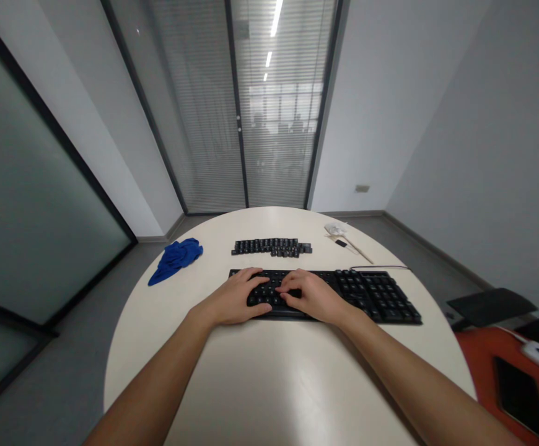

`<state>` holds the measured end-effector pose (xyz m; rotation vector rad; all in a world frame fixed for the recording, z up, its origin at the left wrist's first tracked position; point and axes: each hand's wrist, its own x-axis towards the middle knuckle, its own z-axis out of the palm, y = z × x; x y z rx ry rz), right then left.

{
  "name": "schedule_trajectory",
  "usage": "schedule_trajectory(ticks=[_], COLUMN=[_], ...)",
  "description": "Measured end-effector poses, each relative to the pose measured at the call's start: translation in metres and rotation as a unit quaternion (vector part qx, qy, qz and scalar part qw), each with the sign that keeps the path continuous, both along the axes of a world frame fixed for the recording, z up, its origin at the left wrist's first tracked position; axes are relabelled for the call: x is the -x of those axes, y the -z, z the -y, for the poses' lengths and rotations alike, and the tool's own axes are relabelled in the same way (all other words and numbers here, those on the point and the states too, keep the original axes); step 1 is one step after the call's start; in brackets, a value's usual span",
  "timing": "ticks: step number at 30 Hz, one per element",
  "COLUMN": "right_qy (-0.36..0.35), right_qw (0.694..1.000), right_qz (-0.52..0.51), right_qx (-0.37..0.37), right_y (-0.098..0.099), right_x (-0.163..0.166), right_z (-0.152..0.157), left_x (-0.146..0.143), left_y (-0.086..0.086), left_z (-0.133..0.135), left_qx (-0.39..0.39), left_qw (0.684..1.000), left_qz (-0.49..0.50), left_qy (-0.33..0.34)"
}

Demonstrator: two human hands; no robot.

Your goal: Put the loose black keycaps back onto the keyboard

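Note:
A black keyboard [376,294] lies across the middle of a round cream table [269,378]. My left hand [236,298] rests on its left part, fingers spread flat over the keys. My right hand [313,296] lies on the keys just to the right of it, fingers bent down onto them. Neither hand holds anything. Beyond the keyboard, a row of loose black keycaps [272,247] lies on the table.
A crumpled blue cloth [176,257] lies at the table's left edge. At the far right of the table are a white wad [334,229], a thin stick [357,249] and a small black piece. A red seat [511,371] with a dark phone stands to the right.

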<state>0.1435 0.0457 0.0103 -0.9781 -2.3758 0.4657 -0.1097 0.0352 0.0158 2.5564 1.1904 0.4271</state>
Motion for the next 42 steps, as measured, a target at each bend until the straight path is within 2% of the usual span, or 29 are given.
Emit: schedule_trajectory(ticks=[8, 13, 18, 27, 34, 42], right_qy=[-0.07, -0.09, -0.086, -0.102, -0.084, -0.079], right_qw=[0.997, 0.996, 0.996, 0.992, 0.99, 0.99], right_qz=[-0.01, 0.011, 0.027, 0.065, 0.111, 0.113], right_qx=[0.006, -0.003, -0.01, -0.02, -0.032, -0.026], right_y=[-0.008, -0.012, -0.013, -0.018, -0.022, -0.025], right_x=[-0.013, -0.017, -0.018, -0.021, -0.016, -0.013], right_z=[-0.003, -0.001, 0.0, 0.001, 0.004, 0.006], left_x=[-0.003, -0.008, -0.011, -0.011, -0.012, -0.016], left_y=[0.002, -0.006, -0.012, -0.009, -0.008, -0.012], left_z=[0.002, 0.004, 0.004, 0.005, 0.005, 0.006], left_qx=[-0.028, -0.063, -0.058, -0.033, -0.024, -0.03], left_qw=[0.999, 0.996, 0.995, 0.997, 0.998, 0.996], left_qz=[-0.028, -0.024, -0.012, -0.017, -0.011, 0.0], left_qy=[0.008, 0.057, 0.075, 0.07, 0.064, 0.087])
